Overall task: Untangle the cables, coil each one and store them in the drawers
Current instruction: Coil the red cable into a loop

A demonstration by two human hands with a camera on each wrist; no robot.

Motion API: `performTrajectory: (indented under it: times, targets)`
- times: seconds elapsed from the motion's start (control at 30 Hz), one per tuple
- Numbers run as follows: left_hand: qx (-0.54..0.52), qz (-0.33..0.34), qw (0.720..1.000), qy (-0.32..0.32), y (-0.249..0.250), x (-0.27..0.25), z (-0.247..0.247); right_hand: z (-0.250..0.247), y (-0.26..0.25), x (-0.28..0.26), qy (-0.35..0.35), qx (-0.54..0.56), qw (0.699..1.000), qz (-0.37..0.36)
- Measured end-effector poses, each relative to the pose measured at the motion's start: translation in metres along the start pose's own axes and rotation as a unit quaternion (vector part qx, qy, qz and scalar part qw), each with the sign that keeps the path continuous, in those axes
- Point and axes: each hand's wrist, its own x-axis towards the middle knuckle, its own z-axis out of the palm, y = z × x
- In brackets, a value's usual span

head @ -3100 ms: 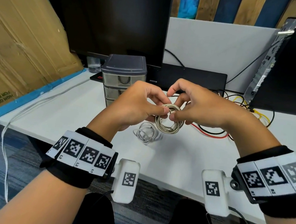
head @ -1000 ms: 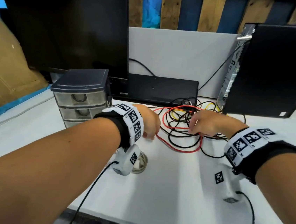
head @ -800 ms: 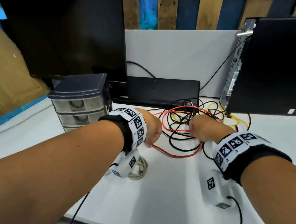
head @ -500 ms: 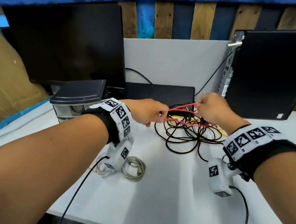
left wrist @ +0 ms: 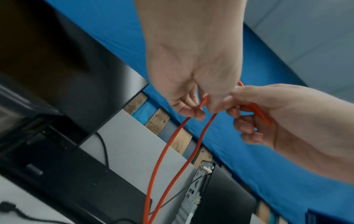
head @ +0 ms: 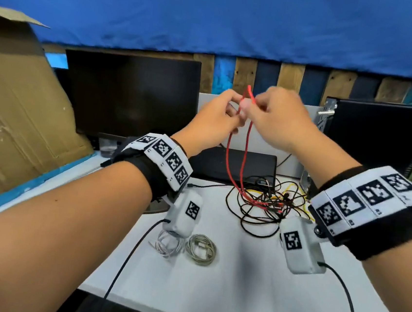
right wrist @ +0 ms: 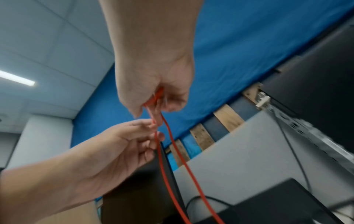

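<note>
Both hands are raised above the desk and hold a red cable (head: 226, 158) at the top of a loop. My left hand (head: 235, 108) pinches one strand between thumb and fingers (left wrist: 193, 112). My right hand (head: 249, 107) pinches the cable's end beside it, as the right wrist view (right wrist: 157, 103) shows. Two red strands (left wrist: 162, 159) hang down into a tangle of black, yellow and red cables (head: 263, 207) on the white desk (head: 223, 297). A coiled white cable (head: 167, 243) and a coiled beige cable (head: 201, 249) lie side by side near me. The drawers are hidden behind my left forearm.
A dark monitor (head: 129, 97) stands at the back left, a black computer tower (head: 385, 134) at the back right, a flat black box (head: 232, 163) between them. Cardboard (head: 14, 110) leans on the left. Wrist-camera cords (head: 124, 269) trail over the desk's front edge.
Both hands have risen from the tangle, drawing the red cable up into a tall loop, and have come close together at its top. The beige coil now lies on the desk.
</note>
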Motion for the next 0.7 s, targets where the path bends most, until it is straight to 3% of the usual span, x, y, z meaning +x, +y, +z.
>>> performTrajectory:
  times: [0.13, 0.33, 0.47, 0.57, 0.7]
  targets:
    - [-0.015, -0.037, 0.993, -0.112, 0.004, -0.022, 0.003, -0.03, -0.026, 0.009, 0.133, 0.027, 0.991, -0.021]
    - [-0.024, -0.077, 0.982, -0.173, 0.009, -0.066, 0.016, -0.057, -0.052, 0.005, 0.174, 0.148, 0.973, -0.034]
    - [-0.07, -0.104, 0.974, -0.188, 0.014, -0.098, 0.011, -0.054, -0.038, 0.009, 0.207, 0.229, 0.951, -0.008]
    - [-0.159, -0.103, 0.971, -0.148, 0.023, -0.123, -0.002, -0.038, -0.023, 0.003, 0.178, 0.291, 0.94, 0.028]
    - [-0.244, -0.098, 0.955, -0.135, 0.039, -0.158, -0.023, -0.015, -0.009, -0.02, 0.069, 0.393, 0.915, 0.064]
